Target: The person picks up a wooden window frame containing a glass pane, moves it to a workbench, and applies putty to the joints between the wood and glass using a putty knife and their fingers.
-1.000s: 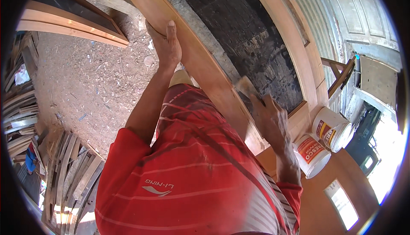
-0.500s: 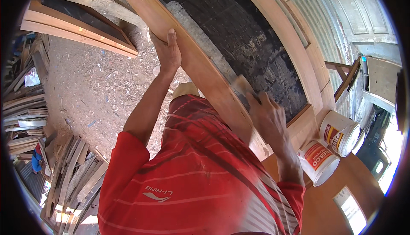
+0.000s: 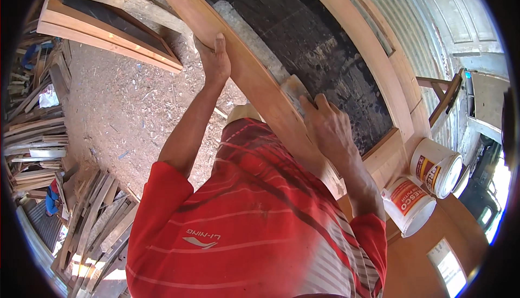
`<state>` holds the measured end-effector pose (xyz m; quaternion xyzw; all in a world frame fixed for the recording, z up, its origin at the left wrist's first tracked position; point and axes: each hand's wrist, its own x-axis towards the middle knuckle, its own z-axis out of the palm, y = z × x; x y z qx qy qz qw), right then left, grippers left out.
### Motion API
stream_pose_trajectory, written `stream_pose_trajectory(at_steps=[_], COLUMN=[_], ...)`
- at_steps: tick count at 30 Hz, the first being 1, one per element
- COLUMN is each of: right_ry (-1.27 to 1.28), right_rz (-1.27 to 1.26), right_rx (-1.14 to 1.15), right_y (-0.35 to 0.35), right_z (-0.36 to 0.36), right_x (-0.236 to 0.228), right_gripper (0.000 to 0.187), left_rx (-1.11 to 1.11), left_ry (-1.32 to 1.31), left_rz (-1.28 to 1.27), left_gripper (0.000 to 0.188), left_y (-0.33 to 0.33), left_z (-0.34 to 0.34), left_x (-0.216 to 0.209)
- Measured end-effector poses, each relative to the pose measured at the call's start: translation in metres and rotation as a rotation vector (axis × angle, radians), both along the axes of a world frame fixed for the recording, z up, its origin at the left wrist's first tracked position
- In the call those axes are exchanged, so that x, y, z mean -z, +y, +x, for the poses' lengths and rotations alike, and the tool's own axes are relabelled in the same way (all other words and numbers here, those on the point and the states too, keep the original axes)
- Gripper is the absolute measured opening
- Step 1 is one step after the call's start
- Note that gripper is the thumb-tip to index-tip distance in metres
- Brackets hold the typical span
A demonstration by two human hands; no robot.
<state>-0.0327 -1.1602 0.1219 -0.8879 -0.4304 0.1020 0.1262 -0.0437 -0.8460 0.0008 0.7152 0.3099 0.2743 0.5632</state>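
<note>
A long, light reddish-brown wooden board (image 3: 254, 79) runs slantwise in front of me, along the near side of a dark panel (image 3: 303, 33). My left hand (image 3: 216, 65) grips the board's near edge, its thumb lying on top and its fingers hidden beyond the edge. Farther down to the right, my right hand (image 3: 329, 127) is closed around a small flat tool (image 3: 295, 88). Only the tool's pale end shows past the fingers, over the board's far edge; its exact kind is unclear.
Two white buckets with red labels, one nearer (image 3: 410, 207) and one behind (image 3: 435, 168), stand at the right. A wooden frame (image 3: 108, 39) lies at upper left. Stacked planks (image 3: 97, 217) line the left side. Wood shavings cover the ground (image 3: 124, 103).
My right hand has moved up and left along the board with the flat tool. My left hand keeps its hold on the board, and the whole view has shifted slightly.
</note>
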Motion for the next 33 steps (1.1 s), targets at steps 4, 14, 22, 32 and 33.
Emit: stream_pose_trajectory(at_steps=[4,14,22,32,33], right_ry=[0.035,0.030,-0.020,-0.101,-0.096], right_rz=[-0.020,-0.113,-0.074,0.028,0.023], right_rx=[0.001,0.006,-0.007,0.009,0.027], right_y=[0.002,0.057,0.138,0.233,0.242], right_z=[0.002,0.032,0.061,0.110,0.120], right_x=[-0.002,-0.001,0.007,0.023,0.028], right_gripper=[0.050,0.041,0.036,0.024,0.024], left_rx=[-0.024,-0.052,0.038,0.048,0.048], left_ry=[-0.044,-0.005,-0.059,-0.111,-0.086], left_rz=[-0.016,-0.027,-0.128,-0.188,-0.203], left_gripper=[0.091,0.087,0.091,0.098,0.099], left_y=[-0.003,-0.003,-0.002,-0.001,-0.001], left_z=[0.001,0.001,-0.004,-0.003,-0.003], left_x=[0.004,0.005,-0.011,0.003,0.002])
